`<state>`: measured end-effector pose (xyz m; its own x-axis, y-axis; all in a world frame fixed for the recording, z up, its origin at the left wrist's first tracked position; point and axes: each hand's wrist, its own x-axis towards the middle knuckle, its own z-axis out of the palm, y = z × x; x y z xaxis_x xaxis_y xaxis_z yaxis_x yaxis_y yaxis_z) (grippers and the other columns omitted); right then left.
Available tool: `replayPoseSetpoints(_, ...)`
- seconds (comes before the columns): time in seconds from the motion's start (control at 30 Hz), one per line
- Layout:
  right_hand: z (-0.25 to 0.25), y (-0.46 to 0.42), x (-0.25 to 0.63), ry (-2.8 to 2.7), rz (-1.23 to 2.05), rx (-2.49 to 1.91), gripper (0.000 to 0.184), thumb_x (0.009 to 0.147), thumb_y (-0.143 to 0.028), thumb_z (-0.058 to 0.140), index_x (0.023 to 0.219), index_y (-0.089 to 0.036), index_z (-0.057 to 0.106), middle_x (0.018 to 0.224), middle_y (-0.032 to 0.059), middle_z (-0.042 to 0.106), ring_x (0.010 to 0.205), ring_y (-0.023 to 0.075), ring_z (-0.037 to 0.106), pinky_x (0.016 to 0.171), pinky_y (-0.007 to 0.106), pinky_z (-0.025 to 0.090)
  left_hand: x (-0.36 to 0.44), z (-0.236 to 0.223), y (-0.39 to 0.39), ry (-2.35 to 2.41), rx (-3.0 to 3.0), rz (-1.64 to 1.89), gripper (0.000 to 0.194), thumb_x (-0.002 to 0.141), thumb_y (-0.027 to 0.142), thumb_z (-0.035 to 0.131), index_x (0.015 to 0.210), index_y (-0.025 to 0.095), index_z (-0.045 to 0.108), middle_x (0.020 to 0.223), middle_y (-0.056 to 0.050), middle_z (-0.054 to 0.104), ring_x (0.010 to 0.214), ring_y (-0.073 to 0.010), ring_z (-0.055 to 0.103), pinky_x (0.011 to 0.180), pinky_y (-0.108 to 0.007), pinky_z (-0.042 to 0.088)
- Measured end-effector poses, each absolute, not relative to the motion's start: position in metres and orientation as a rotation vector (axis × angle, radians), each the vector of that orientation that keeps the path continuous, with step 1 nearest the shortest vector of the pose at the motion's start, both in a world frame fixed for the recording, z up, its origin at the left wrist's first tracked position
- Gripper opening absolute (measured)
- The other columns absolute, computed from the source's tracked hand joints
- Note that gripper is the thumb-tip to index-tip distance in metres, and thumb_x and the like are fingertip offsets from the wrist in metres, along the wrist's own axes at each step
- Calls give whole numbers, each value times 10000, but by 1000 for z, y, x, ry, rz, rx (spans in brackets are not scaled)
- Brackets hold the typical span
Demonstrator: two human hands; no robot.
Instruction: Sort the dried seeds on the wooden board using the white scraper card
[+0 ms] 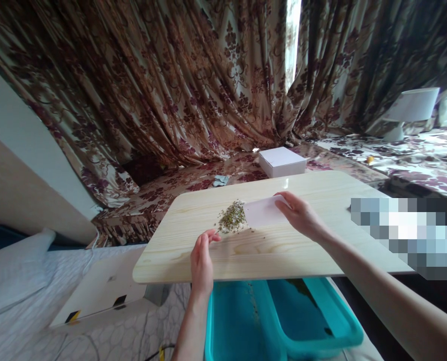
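A loose pile of small green, yellow and whitish bits [232, 216], perhaps dried herbs, lies on the pale wooden tabletop [302, 190]. My right hand [296, 213] grips a white sheet of paper or thin card [263, 211] at its right end. The sheet lies low over the table, and its left edge meets the pile's right side. My left hand [204, 255] is at the pile's near left, over the table's front edge. Its fingers curve loosely towards the bits, with nothing visible in them. A few stray crumbs are scattered near the pile.
Below the table's front edge stand turquoise plastic tubs [242, 321]. A white box [282, 161] and a folded pale cloth [221, 180] are behind the table. To the left, a white flat carton [103, 286] rests on the bed; a lamp [411, 108] stands far right.
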<state>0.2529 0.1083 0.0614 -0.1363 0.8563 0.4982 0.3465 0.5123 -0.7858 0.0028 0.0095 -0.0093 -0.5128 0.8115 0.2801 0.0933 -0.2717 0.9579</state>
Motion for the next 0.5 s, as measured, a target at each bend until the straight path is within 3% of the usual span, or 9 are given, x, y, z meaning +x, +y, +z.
replayPoseSetpoints(0.5, 61, 101, 260, -1701, 710, -1023, 260, 830, -423, 542, 944, -212, 640, 802, 54, 683, 747, 217, 608, 628, 315, 489, 4, -9, 9, 1469, 1119, 1845, 520, 859, 605, 455, 1015, 156, 666, 884, -77, 712, 967, -220, 652, 969, -391, 452)
